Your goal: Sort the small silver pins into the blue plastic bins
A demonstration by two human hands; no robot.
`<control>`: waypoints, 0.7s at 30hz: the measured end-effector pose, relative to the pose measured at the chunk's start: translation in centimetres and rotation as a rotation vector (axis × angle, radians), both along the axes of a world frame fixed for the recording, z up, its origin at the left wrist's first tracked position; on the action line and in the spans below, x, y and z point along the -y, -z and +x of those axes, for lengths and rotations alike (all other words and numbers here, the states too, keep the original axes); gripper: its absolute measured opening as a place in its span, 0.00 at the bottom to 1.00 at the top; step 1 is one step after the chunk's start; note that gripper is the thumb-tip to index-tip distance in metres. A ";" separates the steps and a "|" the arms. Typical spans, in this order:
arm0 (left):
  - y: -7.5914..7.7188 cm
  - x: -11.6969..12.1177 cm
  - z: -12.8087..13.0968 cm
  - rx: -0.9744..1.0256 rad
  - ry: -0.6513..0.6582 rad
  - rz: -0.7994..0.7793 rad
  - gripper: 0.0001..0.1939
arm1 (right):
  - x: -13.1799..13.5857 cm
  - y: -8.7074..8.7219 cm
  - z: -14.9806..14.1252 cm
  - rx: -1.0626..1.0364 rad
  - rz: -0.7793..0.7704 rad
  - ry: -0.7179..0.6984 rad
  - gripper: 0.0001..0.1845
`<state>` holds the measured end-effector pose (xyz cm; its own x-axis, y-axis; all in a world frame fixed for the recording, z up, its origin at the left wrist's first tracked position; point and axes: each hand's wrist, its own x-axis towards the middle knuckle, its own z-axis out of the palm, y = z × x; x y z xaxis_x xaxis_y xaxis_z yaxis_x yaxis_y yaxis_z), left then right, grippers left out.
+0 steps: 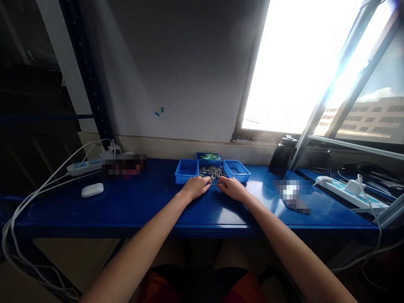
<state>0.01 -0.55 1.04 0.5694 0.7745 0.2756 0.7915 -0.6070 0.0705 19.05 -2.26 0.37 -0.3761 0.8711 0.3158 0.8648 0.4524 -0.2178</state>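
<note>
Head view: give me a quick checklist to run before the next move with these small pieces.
1. Both hands in view: ok; left hand and right hand are at the pile's near side.
2. Pile of small pieces between the side trays: ok.
3. Left blue tray and right blue tray flanking the pile: ok.
4. Rear blue tray behind the pile: ok; green material is in it.
5. Piece secure in either hand: cannot tell; fingertips too small.
6. Black bottle apart from both hands: ok.
</note>
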 end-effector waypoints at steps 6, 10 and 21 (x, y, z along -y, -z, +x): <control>0.1 0.2 0.2 0.031 -0.021 0.016 0.17 | -0.2 0.2 0.1 0.020 0.035 0.032 0.14; 0.3 0.0 0.1 0.027 -0.020 0.019 0.19 | -0.3 0.3 0.1 0.026 0.022 0.022 0.14; 0.0 0.3 0.0 0.091 0.049 0.019 0.19 | -0.4 0.5 0.3 0.025 0.020 -0.005 0.14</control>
<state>-0.01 -0.87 1.08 0.5787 0.7401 0.3426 0.7515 -0.6471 0.1286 19.34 -1.82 -0.12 -0.3886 0.8628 0.3233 0.8675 0.4608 -0.1872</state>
